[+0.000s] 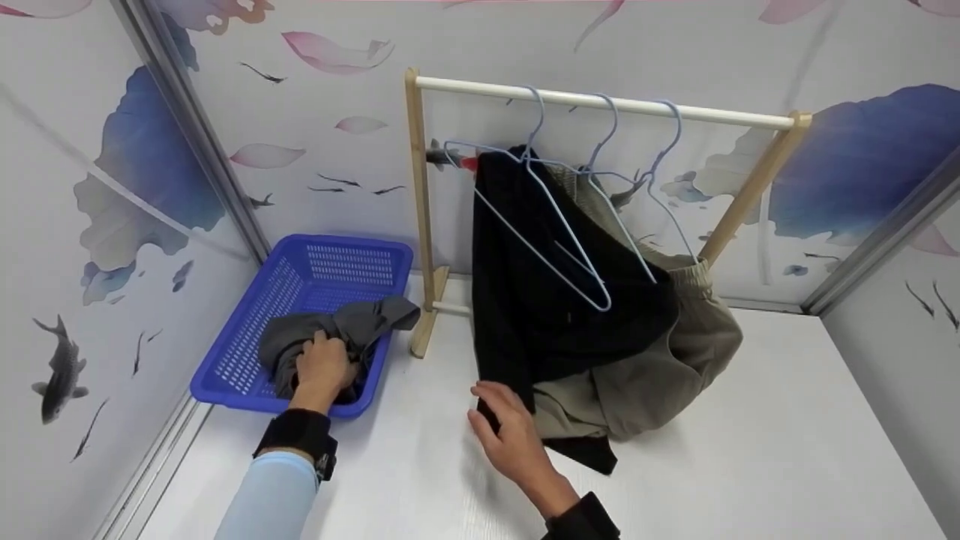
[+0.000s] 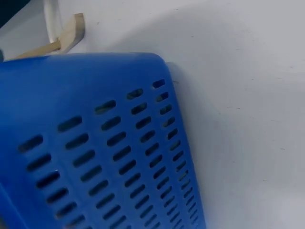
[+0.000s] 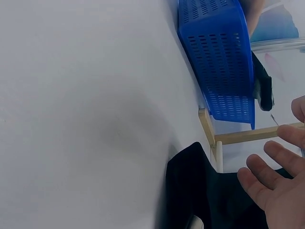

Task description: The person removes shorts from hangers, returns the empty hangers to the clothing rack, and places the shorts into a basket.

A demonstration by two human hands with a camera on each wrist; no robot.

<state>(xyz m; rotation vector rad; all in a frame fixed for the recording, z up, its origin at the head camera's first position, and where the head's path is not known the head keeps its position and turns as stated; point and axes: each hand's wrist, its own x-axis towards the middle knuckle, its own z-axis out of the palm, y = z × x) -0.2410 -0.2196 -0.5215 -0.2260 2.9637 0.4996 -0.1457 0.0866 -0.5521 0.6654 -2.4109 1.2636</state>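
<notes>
head view: left hand (image 1: 324, 367) clutches soft, light grey garment (image 1: 341, 330) in blue basket (image 1: 247, 330) at 9 o'clock; bunched middle suits grasping. right hand (image 1: 508, 429), fingers spread, touches black garment (image 1: 555, 300).

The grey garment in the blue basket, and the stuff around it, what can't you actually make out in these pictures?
- Grey garment: head view, the left hand covers its middle; what kind it is stays unclear.
- Left hand: absent from the left wrist view, which the blue basket fills.
- Right hand: right wrist view, cut off by the frame edge.
- Black garment: hides much of the beige garment in the head view.
</notes>
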